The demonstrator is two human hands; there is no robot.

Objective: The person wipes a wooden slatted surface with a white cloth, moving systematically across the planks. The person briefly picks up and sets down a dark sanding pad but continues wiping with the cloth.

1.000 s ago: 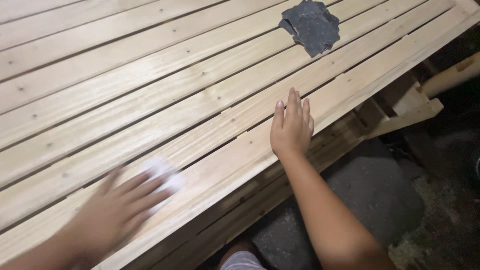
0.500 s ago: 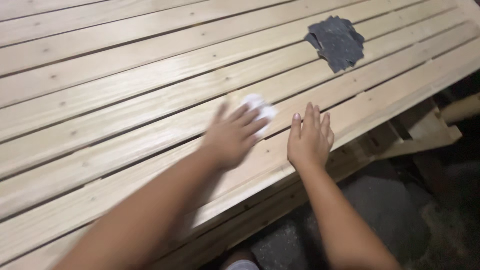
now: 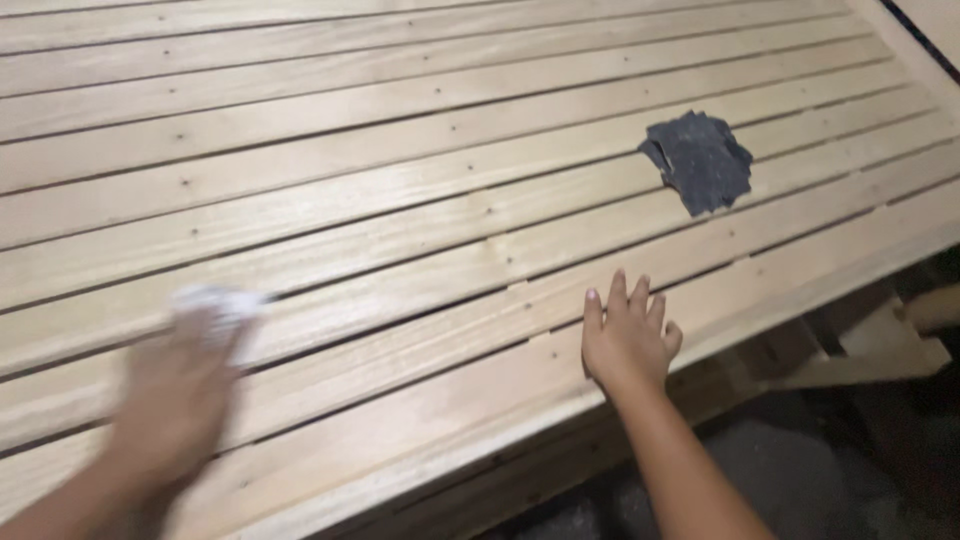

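Presently, as I read it:
Left hand (image 3: 175, 400): blurred, closed over white pad (image 3: 215, 303) on slatted wooden panel (image 3: 400, 150); rub along grain.
Right hand (image 3: 628, 335): flat, fingers spread, empty, bracing panel's near edge.
Dark sanding sheet (image 3: 698, 160): idle, far right of pad.

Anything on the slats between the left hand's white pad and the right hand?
Nothing visible. The left hand presses the white pad on the slats; the stretch toward the right hand is bare wood. The dark sheet lies farther back, off that line.
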